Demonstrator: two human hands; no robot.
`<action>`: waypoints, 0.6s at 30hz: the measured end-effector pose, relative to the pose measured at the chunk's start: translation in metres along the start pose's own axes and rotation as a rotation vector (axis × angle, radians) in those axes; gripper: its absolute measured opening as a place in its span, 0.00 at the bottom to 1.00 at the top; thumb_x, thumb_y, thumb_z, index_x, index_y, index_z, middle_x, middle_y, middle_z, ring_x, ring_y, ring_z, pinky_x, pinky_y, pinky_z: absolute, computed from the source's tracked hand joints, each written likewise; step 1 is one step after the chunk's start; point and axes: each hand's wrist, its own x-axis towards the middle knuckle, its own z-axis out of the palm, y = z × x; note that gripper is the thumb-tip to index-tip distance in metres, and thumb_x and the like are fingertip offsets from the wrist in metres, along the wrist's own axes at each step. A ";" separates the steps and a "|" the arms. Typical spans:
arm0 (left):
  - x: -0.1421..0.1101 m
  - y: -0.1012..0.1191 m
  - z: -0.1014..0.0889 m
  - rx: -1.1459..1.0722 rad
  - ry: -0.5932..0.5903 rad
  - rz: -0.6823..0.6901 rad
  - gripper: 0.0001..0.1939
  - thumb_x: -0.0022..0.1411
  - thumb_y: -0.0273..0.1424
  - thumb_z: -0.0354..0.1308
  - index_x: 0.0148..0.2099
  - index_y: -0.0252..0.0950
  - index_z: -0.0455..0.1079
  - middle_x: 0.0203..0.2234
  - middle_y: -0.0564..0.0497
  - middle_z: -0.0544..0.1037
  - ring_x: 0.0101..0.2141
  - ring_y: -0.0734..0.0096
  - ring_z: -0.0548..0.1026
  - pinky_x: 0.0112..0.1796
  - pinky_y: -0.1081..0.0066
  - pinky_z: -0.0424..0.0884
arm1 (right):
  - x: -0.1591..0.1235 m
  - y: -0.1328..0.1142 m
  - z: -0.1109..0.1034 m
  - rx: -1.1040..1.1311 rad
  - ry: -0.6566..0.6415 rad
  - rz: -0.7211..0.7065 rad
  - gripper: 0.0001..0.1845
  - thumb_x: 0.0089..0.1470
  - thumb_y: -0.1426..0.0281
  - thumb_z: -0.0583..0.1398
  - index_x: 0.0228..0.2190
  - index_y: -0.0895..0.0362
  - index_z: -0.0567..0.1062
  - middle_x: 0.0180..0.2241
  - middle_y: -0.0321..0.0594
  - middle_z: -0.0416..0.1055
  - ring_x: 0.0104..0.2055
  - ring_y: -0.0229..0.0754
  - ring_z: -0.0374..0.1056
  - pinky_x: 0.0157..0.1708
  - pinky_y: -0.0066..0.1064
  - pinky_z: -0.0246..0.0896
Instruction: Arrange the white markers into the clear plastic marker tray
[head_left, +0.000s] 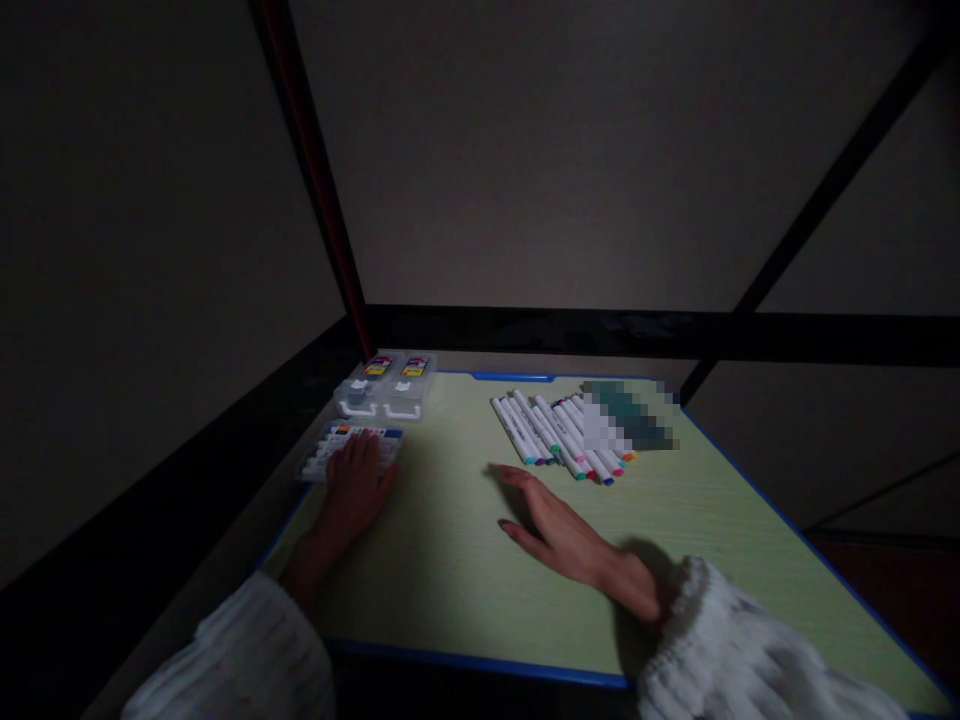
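Observation:
My left hand (355, 482) lies with fingers stretched over a clear plastic case of markers (319, 455) at the table's left edge. Labels and white marker barrels show through the case. My right hand (559, 530) hovers near the middle of the table, thumb and fingers apart, with nothing between them. Just beyond it lies a loose pile of white markers (536, 425) with coloured ends, among them green, pink, blue and purple. The right part of the pile is hidden by a blurred patch.
Two clear plastic cases (405, 400) with white handles and coloured labels stand at the back left corner. The light green table (450, 580) has a blue rim. A pixelated dark green thing (637, 415) lies at the back right. Walls rise behind.

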 end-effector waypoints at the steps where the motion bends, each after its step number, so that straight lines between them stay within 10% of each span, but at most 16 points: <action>1: 0.000 0.000 0.000 -0.009 -0.010 -0.008 0.28 0.60 0.40 0.41 0.57 0.27 0.54 0.55 0.35 0.58 0.56 0.53 0.53 0.52 0.54 0.52 | 0.000 0.000 0.000 -0.001 -0.004 -0.003 0.26 0.54 0.72 0.52 0.52 0.58 0.48 0.55 0.50 0.51 0.58 0.44 0.48 0.55 0.43 0.50; 18: 0.042 0.012 -0.034 -0.114 0.041 -0.003 0.36 0.58 0.48 0.42 0.60 0.28 0.45 0.59 0.31 0.44 0.59 0.47 0.43 0.52 0.48 0.48 | 0.001 -0.002 -0.003 0.020 -0.024 -0.002 0.27 0.53 0.73 0.52 0.53 0.58 0.48 0.55 0.50 0.52 0.58 0.45 0.48 0.55 0.44 0.50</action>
